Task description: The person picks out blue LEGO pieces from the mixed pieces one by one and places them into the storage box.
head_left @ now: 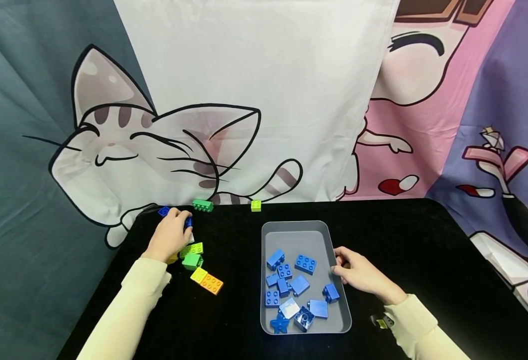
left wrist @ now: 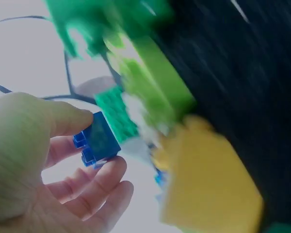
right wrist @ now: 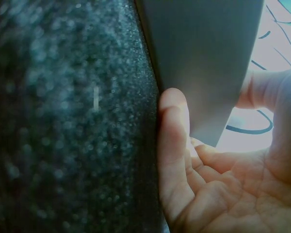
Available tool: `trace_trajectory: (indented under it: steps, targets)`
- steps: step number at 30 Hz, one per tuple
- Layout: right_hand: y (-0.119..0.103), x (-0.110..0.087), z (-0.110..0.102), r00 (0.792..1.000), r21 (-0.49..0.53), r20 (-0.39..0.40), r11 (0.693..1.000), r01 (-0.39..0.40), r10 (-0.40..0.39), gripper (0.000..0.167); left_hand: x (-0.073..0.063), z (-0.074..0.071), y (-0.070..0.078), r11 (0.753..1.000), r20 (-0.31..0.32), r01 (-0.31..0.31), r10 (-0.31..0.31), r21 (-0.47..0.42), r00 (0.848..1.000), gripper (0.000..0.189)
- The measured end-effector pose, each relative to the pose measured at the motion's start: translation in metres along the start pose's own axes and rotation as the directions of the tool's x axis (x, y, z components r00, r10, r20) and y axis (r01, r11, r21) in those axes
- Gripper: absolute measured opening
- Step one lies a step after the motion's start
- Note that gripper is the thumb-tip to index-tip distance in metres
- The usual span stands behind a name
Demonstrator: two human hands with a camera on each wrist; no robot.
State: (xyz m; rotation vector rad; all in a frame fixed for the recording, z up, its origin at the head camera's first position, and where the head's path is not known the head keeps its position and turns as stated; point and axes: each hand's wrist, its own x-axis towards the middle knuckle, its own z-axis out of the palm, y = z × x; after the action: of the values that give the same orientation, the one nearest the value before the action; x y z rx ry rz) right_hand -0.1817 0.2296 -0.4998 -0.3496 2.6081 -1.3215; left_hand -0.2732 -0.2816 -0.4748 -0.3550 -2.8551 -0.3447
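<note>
My left hand (head_left: pixel 170 234) is at the far left of the black table. Between thumb and fingers it pinches a small blue toy brick (left wrist: pixel 103 137), whose studs face the palm in the left wrist view. My right hand (head_left: pixel 358 270) grips the right side of a grey tray (head_left: pixel 297 232). In the right wrist view the thumb lies at the tray's edge and the fingers press against its outer wall (right wrist: pixel 203 53). Several blue bricks (head_left: pixel 306 264) lie scattered in the tray, with a blue star-shaped piece (head_left: pixel 280 323) near its front left corner.
Around my left hand stand a lime brick (head_left: pixel 195 248), a green brick (head_left: pixel 192 261) and another blue brick (head_left: pixel 163 211). A yellow-and-orange pair (head_left: pixel 211 283) lies nearer. Along the back edge sit a green brick (head_left: pixel 202 205) and a lime brick (head_left: pixel 256 206), before a printed curtain (head_left: pixel 264 60).
</note>
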Motion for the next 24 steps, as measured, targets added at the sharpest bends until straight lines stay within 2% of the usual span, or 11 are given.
trace_trajectory:
  steps: [7,14,24]
  targets:
    - [0.0,0.0,0.0,1.0,-0.002,0.002,1.0,0.003,-0.003,0.027,-0.005,-0.005,0.045,0.993,-0.1,-0.112,0.107,-0.04,0.989,0.038]
    - [0.002,0.001,0.001,1.0,-0.005,-0.005,1.0,-0.004,0.004,0.028,-0.013,-0.017,0.095,0.98,-0.109,-0.195,0.19,-0.046,0.976,0.039]
    - [0.002,0.001,0.001,1.0,-0.012,-0.009,1.0,-0.021,0.021,0.032,-0.025,-0.018,0.151,0.945,-0.147,-0.327,0.322,-0.013,0.935,0.036]
